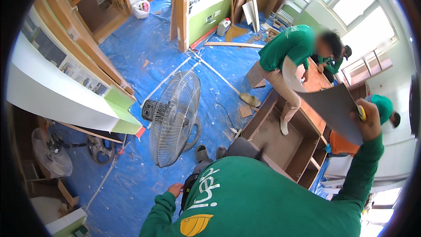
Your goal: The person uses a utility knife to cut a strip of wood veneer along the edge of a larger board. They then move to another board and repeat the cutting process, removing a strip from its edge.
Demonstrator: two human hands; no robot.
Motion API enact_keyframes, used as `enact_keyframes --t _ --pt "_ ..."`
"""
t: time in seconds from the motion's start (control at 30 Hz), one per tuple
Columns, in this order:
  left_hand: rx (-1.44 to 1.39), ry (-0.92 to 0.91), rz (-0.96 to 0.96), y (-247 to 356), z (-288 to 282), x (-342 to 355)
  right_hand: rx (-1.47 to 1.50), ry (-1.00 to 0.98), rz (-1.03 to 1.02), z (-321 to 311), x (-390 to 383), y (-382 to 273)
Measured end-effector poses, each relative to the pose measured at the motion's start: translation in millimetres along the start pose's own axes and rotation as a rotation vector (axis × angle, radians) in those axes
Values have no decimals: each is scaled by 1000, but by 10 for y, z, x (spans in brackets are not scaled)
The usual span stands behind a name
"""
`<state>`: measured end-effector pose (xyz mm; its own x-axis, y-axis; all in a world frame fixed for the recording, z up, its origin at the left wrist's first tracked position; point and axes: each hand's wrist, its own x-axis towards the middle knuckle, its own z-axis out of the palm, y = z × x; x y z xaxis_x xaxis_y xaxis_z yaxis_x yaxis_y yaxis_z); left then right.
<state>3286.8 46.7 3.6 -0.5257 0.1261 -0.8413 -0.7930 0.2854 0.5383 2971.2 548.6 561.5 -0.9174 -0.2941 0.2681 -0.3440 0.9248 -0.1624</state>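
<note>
A thin, flexible grey sheet (331, 105) is held up by the right hand (369, 120) at its near corner, fingers closed; a small yellow-handled tool (362, 113) is held in the same hand, its kind not made out; the sheet is curved, its far end curled pale side outward in front of a co-worker in a green shirt (280, 46), any contact there not discernible; the left hand (176, 189) is lowered at the waist, just beside a black pouch (189, 188), only partly seen, so whether anything is gripped by it cannot be told; beyond the sheet a reddish-orange panel (312, 116) is seen, bordered on its near side by a brown open cabinet frame (276, 142), in which one socked foot of the co-worker is placed; two more people are seen, one crouched near the windows (355, 2), one in a green cap (382, 106) partly hidden behind the raised forearm; the floor is covered with blue sheeting (127, 57); on it a large caged fan (175, 118) is stood to the left, a smaller fan (51, 151) farther left; a tan slipper (250, 99) is noted near the cabinet frame; a white jug (223, 27) is set by the green-and-white wall.
</note>
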Motion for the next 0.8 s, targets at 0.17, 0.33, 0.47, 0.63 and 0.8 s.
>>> enact_keyframes --t 0.17,0.33,0.47,0.63,0.8 --pt "233 106 456 2226 -287 -1040 -154 118 -43 -174 736 -26" --pt "-5 255 938 4287 -470 -1107 79 155 -130 552 2050 637" --pt "130 329 1081 5944 -394 -81 185 145 -425 1199 2813 1392" --pt "302 904 1246 7212 -566 1851 712 -282 -650 2004 4161 1621" --pt "251 494 817 7869 -914 2652 515 -68 -771 2465 5269 1895"
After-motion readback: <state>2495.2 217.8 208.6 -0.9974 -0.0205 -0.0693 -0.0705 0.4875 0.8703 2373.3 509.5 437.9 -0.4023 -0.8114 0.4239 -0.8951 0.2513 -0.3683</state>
